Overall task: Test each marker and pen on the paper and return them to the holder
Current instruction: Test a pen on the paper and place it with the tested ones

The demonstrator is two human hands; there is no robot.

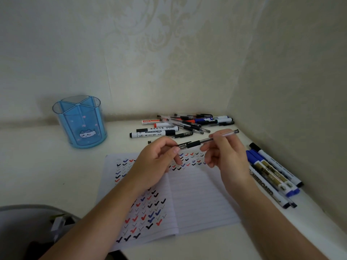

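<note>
Blue holder [80, 126] (cat print); paper [197, 194] lined, red-blue-black ticks.

A white desk [47, 166] bears a blue holder [82, 126], an open notebook [199, 199], a pen heap [184, 124] and more markers [272, 171].

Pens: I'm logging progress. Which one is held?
The clear-barrelled black gel pen, pinched between left hand and right hand above the lined notebook; other pens lie on the white desk.
</note>
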